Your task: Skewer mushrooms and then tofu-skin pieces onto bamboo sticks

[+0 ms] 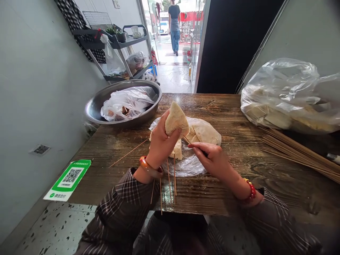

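My left hand (pixel 163 141) grips a pale folded piece of flatbread or tofu sheet (pixel 175 119), holding it up above the table. Fingers of my right hand (pixel 211 156) are pinched round a thin wooden skewer (pixel 187 140), whose far end meets the lower edge of that piece. Below both hands, a clear plastic bag (pixel 190 168) lies spread on the table. More pale folded pieces (pixel 205 132) rest on it. Several skewers (pixel 169 182) stick out toward me from pieces under my left hand, and another skewer (pixel 129 153) points out to the left.
A steel basin (pixel 123 120) with a plastic bag inside stands at the back left. On the right are a big filled plastic bag (pixel 287 95) and a bundle of skewers (pixel 297 152). A green QR card (pixel 69 179) lies at the left edge. Beyond the doorway a person (pixel 174 28) is seen from behind.
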